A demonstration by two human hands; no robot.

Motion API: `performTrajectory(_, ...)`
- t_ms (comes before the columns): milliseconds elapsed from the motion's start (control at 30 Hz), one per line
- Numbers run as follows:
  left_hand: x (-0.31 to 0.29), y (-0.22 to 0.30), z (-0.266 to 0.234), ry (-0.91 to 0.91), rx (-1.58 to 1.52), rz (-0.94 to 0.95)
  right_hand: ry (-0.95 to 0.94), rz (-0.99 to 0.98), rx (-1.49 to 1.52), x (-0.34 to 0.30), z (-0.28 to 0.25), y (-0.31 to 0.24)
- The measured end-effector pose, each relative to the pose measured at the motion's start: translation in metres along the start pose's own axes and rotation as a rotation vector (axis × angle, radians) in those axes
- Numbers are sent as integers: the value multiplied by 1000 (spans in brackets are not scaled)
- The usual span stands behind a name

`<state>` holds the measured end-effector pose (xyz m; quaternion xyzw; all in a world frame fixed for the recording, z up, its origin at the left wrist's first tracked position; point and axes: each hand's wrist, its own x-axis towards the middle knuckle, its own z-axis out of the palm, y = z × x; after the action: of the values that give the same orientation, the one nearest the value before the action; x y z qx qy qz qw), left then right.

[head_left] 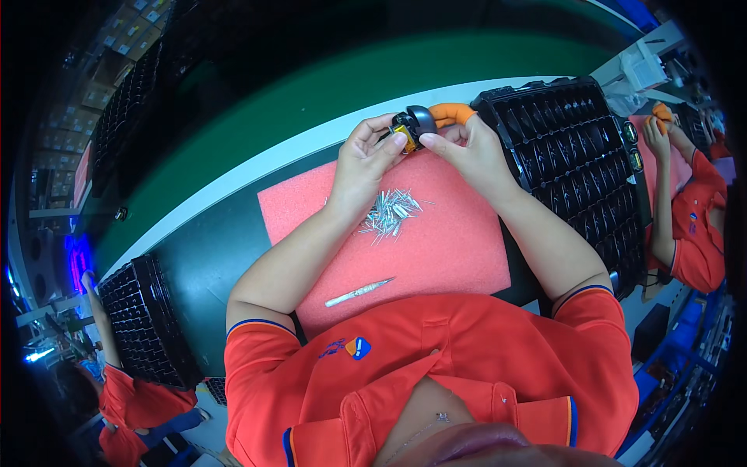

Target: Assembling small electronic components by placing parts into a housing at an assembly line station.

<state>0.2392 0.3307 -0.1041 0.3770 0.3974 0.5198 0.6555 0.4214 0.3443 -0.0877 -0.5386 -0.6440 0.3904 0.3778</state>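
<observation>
My left hand (367, 154) and my right hand (476, 148) meet above the far edge of a pink foam mat (443, 245). Between them they grip a small black rounded part (421, 119) with a yellow piece on its left side; its exact kind is unclear. Both thumbs press on it from the near side. An orange finger cover sits on a finger of my right hand. Below the hands, a loose pile of thin silvery pins or small rods (391, 212) lies on the mat. Closer to me rests a slim pointed tool, perhaps tweezers (359, 292).
To the right stands a black tray (548, 136) with many compartments; another black tray (148, 319) is at lower left. A green surface with a pale edge strip (233, 167) runs behind the mat. Co-workers in red shirts (696, 226) sit at either side.
</observation>
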Motion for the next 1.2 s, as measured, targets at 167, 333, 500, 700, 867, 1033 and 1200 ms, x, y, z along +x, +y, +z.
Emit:
performTrajectory(167, 2, -1, 2, -1, 3, -17, -83, 142, -18, 2, -4, -3)
performTrajectory(333, 7, 2, 2, -24, 36, -42, -105, 183, 190, 4, -2, -7)
performTrajectory(500, 15, -4, 3, -48, 146, 42, -129, 65, 256, 10, -8, 17)
performTrajectory(700, 48, 39, -11, 182, 436, 396, -40, -48, 220, 21, -39, 23)
performTrajectory(867, 73, 56, -91, 471, 632, 379, -60, -21, 148, 23, -103, 8)
performTrajectory(1033, 85, 49, -157, 496, 719, 229, 310, 112, -212, 11, -198, 37)
performTrajectory(1200, 88, 44, -158, 428, 840, 269, 596, 207, -954, -11, -266, 103)
